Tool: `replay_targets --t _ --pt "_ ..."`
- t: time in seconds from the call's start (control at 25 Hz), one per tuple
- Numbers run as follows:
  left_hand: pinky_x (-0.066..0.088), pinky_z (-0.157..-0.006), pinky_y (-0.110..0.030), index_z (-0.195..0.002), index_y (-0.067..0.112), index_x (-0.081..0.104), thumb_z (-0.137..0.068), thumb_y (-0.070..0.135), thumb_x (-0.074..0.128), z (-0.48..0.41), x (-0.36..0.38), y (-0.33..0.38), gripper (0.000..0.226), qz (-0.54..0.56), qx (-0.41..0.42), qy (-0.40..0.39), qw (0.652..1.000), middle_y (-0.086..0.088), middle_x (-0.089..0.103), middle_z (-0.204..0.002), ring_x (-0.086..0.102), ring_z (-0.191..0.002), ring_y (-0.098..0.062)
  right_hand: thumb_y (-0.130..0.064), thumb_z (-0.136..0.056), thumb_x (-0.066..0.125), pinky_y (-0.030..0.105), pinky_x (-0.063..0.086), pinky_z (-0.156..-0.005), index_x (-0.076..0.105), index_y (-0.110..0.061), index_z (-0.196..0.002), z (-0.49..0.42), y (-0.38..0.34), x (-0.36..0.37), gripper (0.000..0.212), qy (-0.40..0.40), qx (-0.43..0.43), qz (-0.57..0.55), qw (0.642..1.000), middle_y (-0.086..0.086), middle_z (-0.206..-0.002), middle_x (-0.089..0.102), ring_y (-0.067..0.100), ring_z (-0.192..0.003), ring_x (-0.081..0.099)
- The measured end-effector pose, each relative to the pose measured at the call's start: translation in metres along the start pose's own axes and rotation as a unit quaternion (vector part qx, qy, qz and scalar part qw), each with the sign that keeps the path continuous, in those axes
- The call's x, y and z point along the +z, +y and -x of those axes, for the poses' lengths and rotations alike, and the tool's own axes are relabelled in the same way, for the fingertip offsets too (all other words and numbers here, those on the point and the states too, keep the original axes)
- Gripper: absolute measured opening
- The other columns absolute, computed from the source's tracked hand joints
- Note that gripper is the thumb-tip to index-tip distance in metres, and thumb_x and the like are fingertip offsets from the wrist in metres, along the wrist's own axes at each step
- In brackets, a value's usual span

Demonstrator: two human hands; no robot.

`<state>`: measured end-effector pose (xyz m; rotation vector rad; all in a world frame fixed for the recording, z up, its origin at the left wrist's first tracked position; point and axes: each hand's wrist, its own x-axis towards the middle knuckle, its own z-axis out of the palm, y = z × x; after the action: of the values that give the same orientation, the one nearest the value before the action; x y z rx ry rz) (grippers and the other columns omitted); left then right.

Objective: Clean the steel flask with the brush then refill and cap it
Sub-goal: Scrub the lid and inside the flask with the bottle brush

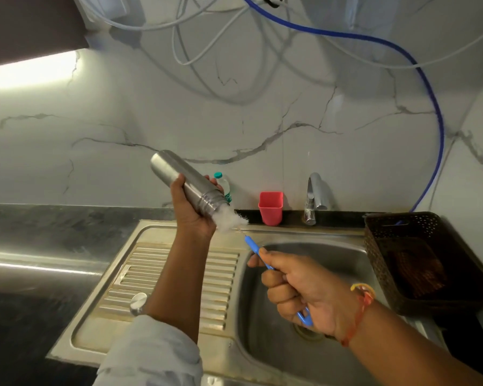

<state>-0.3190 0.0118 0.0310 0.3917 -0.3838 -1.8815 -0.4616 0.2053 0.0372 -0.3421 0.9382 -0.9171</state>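
A marble-look wall [234,121] rises behind a dark counter [39,224] holding a steel sink [162,229] with a ribbed drainboard. A dark woven basket [402,246] sits at the basin's right. The left hand [191,210] grips the steel flask [179,179] above the sink's back rim, long axis tilted, base up-left, mouth down-right. The right hand [299,288] curls its fingers round the blue handle of the brush [251,243], white bristles at the flask's mouth. A pink cup [271,207] stands beside the tap [314,199]. Behind the flask, a small plastic bottle [224,185] carries a green label, its writing unreadable. A steel cap [138,302] rests on the drainboard.
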Motion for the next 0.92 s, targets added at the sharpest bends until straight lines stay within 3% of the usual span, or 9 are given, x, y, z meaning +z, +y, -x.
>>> replay_targets --t 0.28,0.4,0.56,0.72,0.92 --pt "0.059 -0.082 -0.037 -0.123 0.004 0.057 -0.083 0.046 0.076 0.017 -0.011 -0.031 0.061 -0.091 -0.035 0.011 0.995 -0.012 0.067 -0.097 0.069 -0.085 -0.023 -0.035 -0.103 0.047 0.015 0.013 -0.035 0.064 -0.014 -0.105 -0.007 -0.004 0.006 0.027 0.045 -0.021 0.054 0.997 -0.007 -0.057 0.025 0.004 -0.043 0.016" --pt "0.059 -0.076 -0.039 -0.125 0.006 0.056 -0.076 0.046 0.082 0.009 -0.016 -0.005 0.069 -0.076 -0.018 0.047 0.996 -0.01 0.068 -0.094 0.071 -0.083 -0.023 -0.035 -0.104 0.046 0.016 0.014 -0.038 0.065 -0.014 -0.1 0.003 0.01 0.002 0.029 0.069 -0.073 0.172 0.98 -0.006 -0.057 0.03 0.006 -0.045 0.016" --pt "0.06 -0.064 -0.038 -0.125 0.007 0.055 -0.084 0.044 0.076 0.003 -0.026 0.016 0.059 -0.103 0.025 0.14 0.985 -0.012 0.07 -0.081 0.072 -0.072 -0.025 -0.033 -0.104 0.045 0.021 0.021 -0.038 0.068 -0.016 -0.094 0.014 0.021 -0.002 0.031 0.136 -0.132 0.336 0.923 -0.006 -0.054 0.035 0.006 -0.04 0.024" --pt "0.06 -0.07 -0.043 -0.136 0.01 0.049 -0.079 0.039 0.083 -0.002 -0.04 0.03 0.073 -0.111 0.057 0.183 0.975 -0.017 0.066 -0.105 0.073 -0.077 -0.029 -0.034 -0.103 0.047 0.018 0.027 -0.041 0.068 -0.024 -0.083 0.017 0.024 -0.007 0.031 0.173 -0.188 0.496 0.83 -0.01 -0.043 0.038 0.004 -0.039 0.033" --pt "0.06 -0.064 -0.042 -0.133 0.01 0.046 -0.081 0.037 0.083 -0.008 -0.053 0.038 0.069 -0.117 0.088 0.236 0.961 -0.018 0.065 -0.113 0.073 -0.081 -0.031 -0.037 -0.103 0.044 0.017 0.027 -0.041 0.064 -0.028 -0.087 0.02 0.023 -0.007 0.027 0.183 -0.184 0.576 0.775 -0.016 -0.04 0.044 0.003 -0.037 0.039"
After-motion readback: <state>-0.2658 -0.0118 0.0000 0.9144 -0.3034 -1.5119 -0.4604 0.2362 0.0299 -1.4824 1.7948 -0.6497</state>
